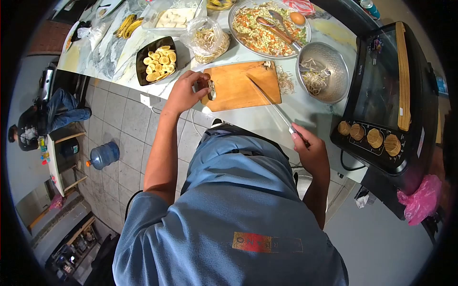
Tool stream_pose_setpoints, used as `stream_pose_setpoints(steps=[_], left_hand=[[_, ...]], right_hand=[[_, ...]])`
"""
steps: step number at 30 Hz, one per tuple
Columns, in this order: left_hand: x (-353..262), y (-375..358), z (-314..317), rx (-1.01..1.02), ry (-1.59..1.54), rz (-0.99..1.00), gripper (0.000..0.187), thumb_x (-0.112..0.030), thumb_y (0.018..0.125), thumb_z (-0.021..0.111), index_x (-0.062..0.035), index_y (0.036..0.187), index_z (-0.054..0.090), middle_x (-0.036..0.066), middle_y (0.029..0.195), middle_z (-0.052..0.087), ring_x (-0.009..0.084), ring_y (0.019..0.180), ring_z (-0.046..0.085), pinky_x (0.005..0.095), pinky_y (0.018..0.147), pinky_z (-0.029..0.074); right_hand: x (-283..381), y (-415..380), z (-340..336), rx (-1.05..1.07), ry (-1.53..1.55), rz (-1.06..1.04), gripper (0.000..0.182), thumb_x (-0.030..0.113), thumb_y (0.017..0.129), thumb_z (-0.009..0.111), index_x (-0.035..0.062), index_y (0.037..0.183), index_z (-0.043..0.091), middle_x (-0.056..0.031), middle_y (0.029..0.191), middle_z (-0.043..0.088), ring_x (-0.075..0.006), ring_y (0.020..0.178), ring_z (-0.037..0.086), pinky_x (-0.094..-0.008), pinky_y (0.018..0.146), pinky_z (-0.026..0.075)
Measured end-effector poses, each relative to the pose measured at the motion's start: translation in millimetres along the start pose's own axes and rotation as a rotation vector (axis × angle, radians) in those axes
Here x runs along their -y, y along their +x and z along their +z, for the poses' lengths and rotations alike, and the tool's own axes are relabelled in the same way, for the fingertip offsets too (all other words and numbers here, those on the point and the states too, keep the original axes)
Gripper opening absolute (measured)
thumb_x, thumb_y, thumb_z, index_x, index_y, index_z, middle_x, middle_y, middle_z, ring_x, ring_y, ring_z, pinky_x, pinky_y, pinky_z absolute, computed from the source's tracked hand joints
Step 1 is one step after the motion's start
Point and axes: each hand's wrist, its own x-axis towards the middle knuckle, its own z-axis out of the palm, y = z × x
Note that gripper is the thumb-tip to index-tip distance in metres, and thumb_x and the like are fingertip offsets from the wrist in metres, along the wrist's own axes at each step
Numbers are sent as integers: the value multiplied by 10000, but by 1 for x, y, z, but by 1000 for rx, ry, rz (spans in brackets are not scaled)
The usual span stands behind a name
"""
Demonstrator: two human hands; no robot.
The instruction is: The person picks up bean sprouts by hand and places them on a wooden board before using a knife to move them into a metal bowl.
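My left hand [186, 91] is at the left end of the wooden cutting board [234, 86], its fingers curled beside the handle slot around something small and dark that I cannot make out. In my right hand [309, 145] is the handle of a long knife [268, 100], whose blade slants up and left across the board. A small pale scrap [267, 64] lies at the board's upper right corner. Shredded bits [285, 80] are scattered just right of the board. A metal bowl [338, 71] farther right holds bean sprouts.
Behind the board are a bag of sprouts [206, 40], a round tray of chopped vegetables [261, 33] and a black bowl of banana slices [157, 62]. A toaster oven [381, 90] stands at the right. A person [40, 117] sits at the far left, near a water jug [105, 155].
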Motion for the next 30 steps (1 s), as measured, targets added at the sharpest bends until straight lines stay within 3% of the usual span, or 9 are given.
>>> stream_pose_setpoints(steps=[12,17,24,26,30], left_hand=[[7,10,22,-158,-4,23,200,-116,812,817,-57,985,736,108,897,690,276,770,679,387,728,540],[14,12,24,-171,137,61,155,-173,816,802,-92,940,754,79,872,697,283,810,680,412,746,511],[4,15,16,-175,106,48,153,-160,835,786,-64,946,742,89,891,705,282,800,678,401,747,514],[-5,16,10,-209,-42,29,144,-93,871,773,1,957,706,100,862,686,202,745,645,335,725,522],[-13,25,5,-173,-150,-43,140,-113,910,753,4,951,688,67,838,690,140,760,636,304,733,512]], right_hand=[[-12,-2,-1,-49,68,-18,348,179,944,687,72,1275,700,-59,694,624,-68,633,498,-263,605,445],[-9,-7,-2,-74,70,-39,338,170,946,693,72,1269,703,-78,728,666,-69,642,524,-265,614,457],[-7,-10,-3,-97,67,-74,332,161,949,689,64,1267,702,-92,757,695,-74,649,545,-261,631,471],[-8,-11,-4,-81,97,-49,333,159,949,687,57,1266,700,-89,751,688,-75,649,544,-260,629,467],[-15,-13,-7,-98,105,-49,335,154,948,684,54,1267,699,-78,742,679,-74,647,542,-261,623,462]])
